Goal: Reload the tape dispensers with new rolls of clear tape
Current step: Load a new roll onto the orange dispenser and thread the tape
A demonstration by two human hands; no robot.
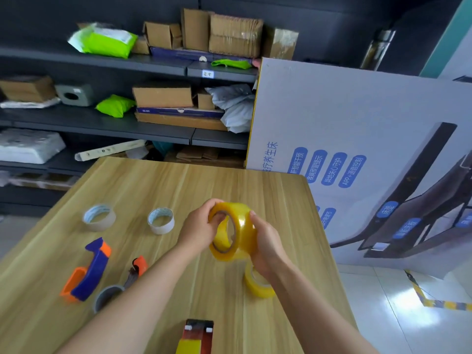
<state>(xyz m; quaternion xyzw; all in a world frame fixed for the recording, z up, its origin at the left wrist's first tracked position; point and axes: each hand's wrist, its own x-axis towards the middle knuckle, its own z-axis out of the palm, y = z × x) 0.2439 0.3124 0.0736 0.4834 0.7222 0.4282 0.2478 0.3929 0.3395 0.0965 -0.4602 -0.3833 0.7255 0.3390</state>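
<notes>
Above the wooden table (pixel 158 185) I hold a large yellowish clear tape roll (pixel 238 229) upright between both hands. My left hand (pixel 201 227) grips its left rim, with the fingers at the core. My right hand (pixel 267 241) holds the right side. A second yellowish roll (pixel 256 284) lies on the table under my right wrist. A blue and orange tape dispenser (pixel 88 272) lies at the left. Beside it, a second dispenser (pixel 120 284) with an orange handle and a grey roll holder is partly hidden by my left forearm. A red dispenser (pixel 198 335) sits at the near edge.
Two nearly empty white tape cores (pixel 99 217) (pixel 161 220) stand on the table's far left. A big printed cardboard box (pixel 357 154) leans at the table's right side. Dark shelves (pixel 102 121) with cartons and green parcels fill the background. Tiled floor (pixel 408 310) lies to the right.
</notes>
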